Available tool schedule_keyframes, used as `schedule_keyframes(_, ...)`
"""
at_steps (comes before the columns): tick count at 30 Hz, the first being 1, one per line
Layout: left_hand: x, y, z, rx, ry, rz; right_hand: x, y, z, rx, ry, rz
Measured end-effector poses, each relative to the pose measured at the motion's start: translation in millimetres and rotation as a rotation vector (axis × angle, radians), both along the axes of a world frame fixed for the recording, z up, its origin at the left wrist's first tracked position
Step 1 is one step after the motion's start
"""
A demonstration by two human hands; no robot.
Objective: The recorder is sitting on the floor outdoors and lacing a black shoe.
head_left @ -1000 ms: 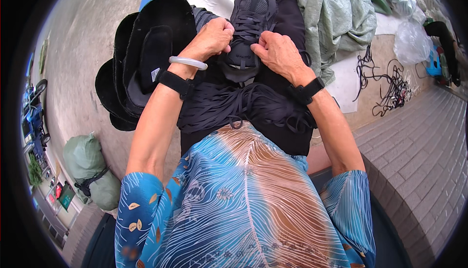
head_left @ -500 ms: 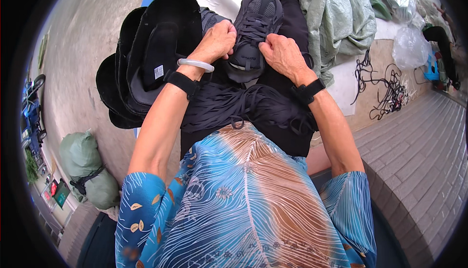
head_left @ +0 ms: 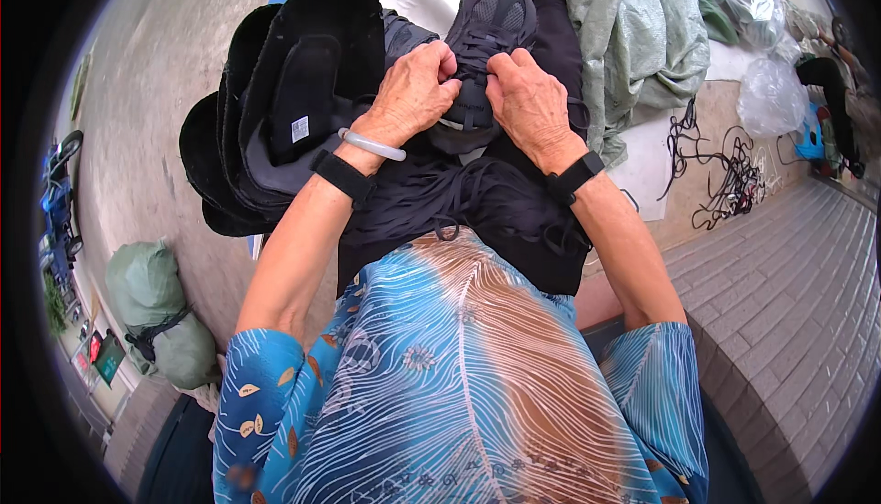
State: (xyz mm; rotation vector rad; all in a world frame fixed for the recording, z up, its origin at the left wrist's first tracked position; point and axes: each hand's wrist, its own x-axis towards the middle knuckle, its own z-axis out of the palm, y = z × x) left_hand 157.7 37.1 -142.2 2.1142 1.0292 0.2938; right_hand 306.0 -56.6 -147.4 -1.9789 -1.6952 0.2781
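A dark grey lace-up sneaker (head_left: 496, 16) rests between my legs, its toe pointing away from me. My left hand (head_left: 413, 89) is closed in a pinch at the left side of its lacing. On the other side my right hand (head_left: 532, 100) pinches too, its fingertips by the eyelets. Both seem to grip the shoelace (head_left: 475, 53), though the fingers cover most of the held part. A bundle of loose dark laces (head_left: 413, 199) lies across my lap. Left of my left hand stand several black padded insole-like pieces (head_left: 307, 73), stacked on edge, one with a small white label.
To the right lies a crumpled pale green woven sheet (head_left: 633, 36), with clear plastic bags (head_left: 771, 96) beyond it. Tangled black cords (head_left: 734, 178) are spread on the floor. A tied green sack (head_left: 161, 311) stands at the left. Grey paving (head_left: 780, 284) is at the right.
Both hands have moved slightly away from me along the shoe and now pinch at its lacing. The fingers of my left hand have come over the laces.
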Motion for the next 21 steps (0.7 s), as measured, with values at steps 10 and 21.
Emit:
schedule_keyframes(10,-2.8,-2.8,-4.7,0.195,0.013,-0.117,29.0,11.2,-7.7,-0.301,0.378,-0.117)
schedule_keyframes(21,0.3,-5.5,1.6,0.217,0.031,-0.144,23.3,-4.6,1.8,-0.126,0.359,-0.028)
